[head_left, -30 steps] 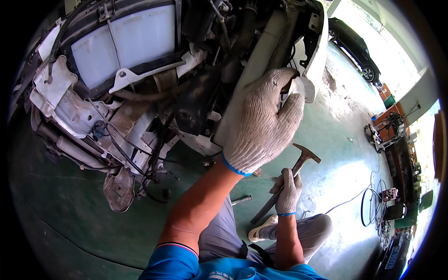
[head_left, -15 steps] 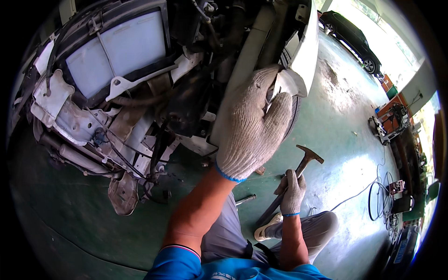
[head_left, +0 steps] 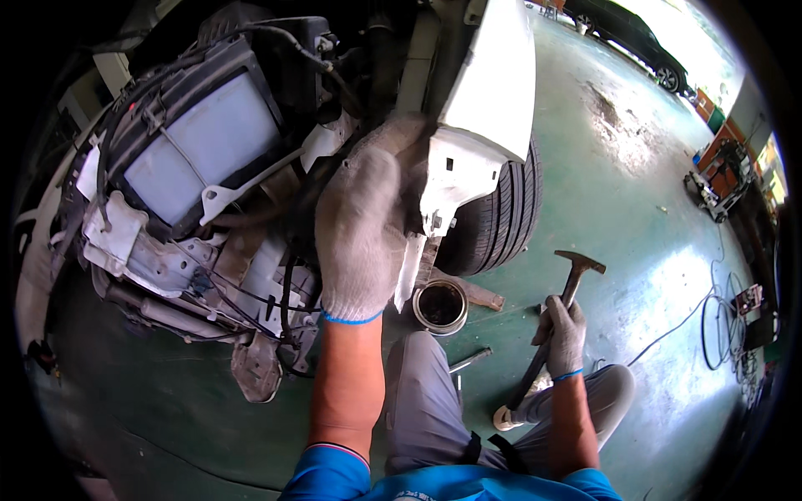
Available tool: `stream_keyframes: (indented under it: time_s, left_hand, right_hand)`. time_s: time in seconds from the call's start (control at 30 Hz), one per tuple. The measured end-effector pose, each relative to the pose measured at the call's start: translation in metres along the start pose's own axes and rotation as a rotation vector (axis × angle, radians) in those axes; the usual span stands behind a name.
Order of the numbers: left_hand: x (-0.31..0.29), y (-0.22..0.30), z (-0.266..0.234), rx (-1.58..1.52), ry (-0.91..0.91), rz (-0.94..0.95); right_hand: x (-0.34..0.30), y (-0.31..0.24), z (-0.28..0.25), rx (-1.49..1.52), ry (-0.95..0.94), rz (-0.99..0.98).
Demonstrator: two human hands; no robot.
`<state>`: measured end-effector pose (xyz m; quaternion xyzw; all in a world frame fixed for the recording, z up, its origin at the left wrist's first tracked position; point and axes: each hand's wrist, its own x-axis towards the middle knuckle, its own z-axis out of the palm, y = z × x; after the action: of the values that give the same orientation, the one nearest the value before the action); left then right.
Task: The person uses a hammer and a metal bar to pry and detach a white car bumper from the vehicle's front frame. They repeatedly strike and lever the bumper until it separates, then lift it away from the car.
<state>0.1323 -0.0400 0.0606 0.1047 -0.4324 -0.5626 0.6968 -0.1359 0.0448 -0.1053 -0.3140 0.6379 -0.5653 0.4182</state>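
My left hand (head_left: 361, 230), in a knitted glove with a blue cuff, reaches up against the inner side of a white car fender (head_left: 489, 92). Its fingertips are smeared by motion and partly lost in the dark behind the panel, so their grip cannot be made out. The fender's lower end has square holes and a bolt. Low at the right, my gloved right hand (head_left: 565, 334) is closed round the handle of a hammer (head_left: 580, 262). The hammer's head points up, and its handle slants down toward my shoe.
Behind the fender stands a tyre (head_left: 505, 213). An open round can (head_left: 440, 307) sits below it, near a metal bar-shaped tool (head_left: 470, 360) on the floor. The stripped car front (head_left: 167, 259) fills the left. Cables (head_left: 718, 326) lie coiled at the right; a dark car (head_left: 626, 37) is parked beyond.
My left hand has let go of the fender's outer edge and moved left, to its inner side. The view has shifted, baring the tyre and can. My right hand still grips the hammer.
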Motion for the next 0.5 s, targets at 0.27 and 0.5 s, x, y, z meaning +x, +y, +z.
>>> stream_keyframes:
  time_s: [0.27, 0.5]
  left_hand:
    - [-0.001, -0.008, 0.005, 0.362, 0.078, 0.109]
    - [-0.004, -0.01, 0.004, 0.402, 0.034, 0.124]
  right_hand:
    - [0.021, -0.004, -0.047, -0.093, -0.185, 0.153]
    - [0.019, 0.016, -0.041, -0.006, -0.289, 0.289]
